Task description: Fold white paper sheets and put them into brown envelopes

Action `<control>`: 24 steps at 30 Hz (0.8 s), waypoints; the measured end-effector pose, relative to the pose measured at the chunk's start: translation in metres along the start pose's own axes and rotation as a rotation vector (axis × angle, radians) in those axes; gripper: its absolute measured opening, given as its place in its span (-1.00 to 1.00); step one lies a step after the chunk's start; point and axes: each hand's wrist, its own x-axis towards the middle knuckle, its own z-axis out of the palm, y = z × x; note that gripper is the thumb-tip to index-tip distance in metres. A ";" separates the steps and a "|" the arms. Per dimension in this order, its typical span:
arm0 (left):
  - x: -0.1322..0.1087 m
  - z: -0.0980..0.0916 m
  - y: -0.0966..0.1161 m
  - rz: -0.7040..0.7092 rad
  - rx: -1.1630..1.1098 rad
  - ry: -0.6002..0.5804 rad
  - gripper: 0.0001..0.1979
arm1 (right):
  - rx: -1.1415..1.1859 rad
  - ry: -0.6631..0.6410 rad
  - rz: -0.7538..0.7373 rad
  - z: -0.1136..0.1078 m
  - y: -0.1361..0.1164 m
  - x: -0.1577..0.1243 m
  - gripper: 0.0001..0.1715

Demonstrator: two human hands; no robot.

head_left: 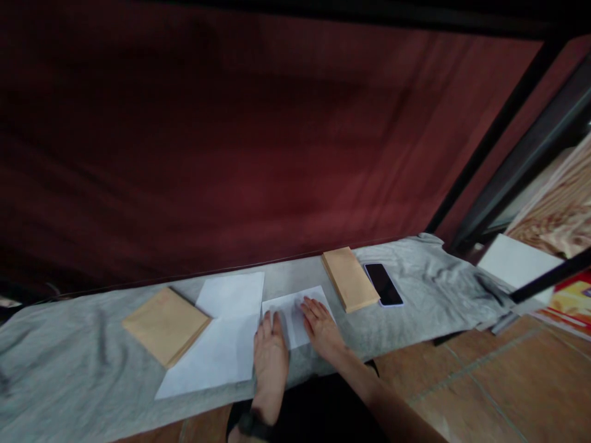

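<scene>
A folded white sheet of paper [290,317] lies on the grey cloth in front of me. My left hand [270,352] rests flat at its left edge, fingers stretched out, holding nothing. On the right part of the same sheet lies my right hand [321,326], palm down with the fingers extended. Larger white paper sheets [221,351] are spread just left of my left hand. A brown paper envelope stack [162,325] sits partly over them. Beyond my right hand is another brown envelope stack [351,280].
A phone [384,285] with a dark screen lies beside the right-hand stack. Grey cloth [429,283] covers the narrow bench. A dark red panel [277,154] rises behind it. Black metal bars [496,135] and a white box [519,261] stand at the right, above a tiled floor [517,375].
</scene>
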 end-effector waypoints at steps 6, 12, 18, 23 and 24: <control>0.003 0.038 0.021 0.103 -0.151 -0.086 -0.43 | -0.062 -0.104 -0.020 0.010 -0.002 -0.002 -0.43; -0.011 0.052 0.015 0.122 -0.024 -0.034 -0.36 | -0.191 -0.101 -0.021 0.010 0.007 -0.014 -0.42; -0.022 0.048 0.005 0.055 0.003 0.045 -0.37 | -0.241 0.010 0.054 0.009 0.020 -0.024 -0.40; -0.036 0.044 -0.001 0.012 -0.033 0.108 -0.37 | -0.278 0.083 0.074 0.005 0.032 -0.038 -0.41; -0.038 0.043 -0.001 0.010 -0.033 0.115 -0.37 | -0.283 0.088 0.081 0.005 0.034 -0.041 -0.41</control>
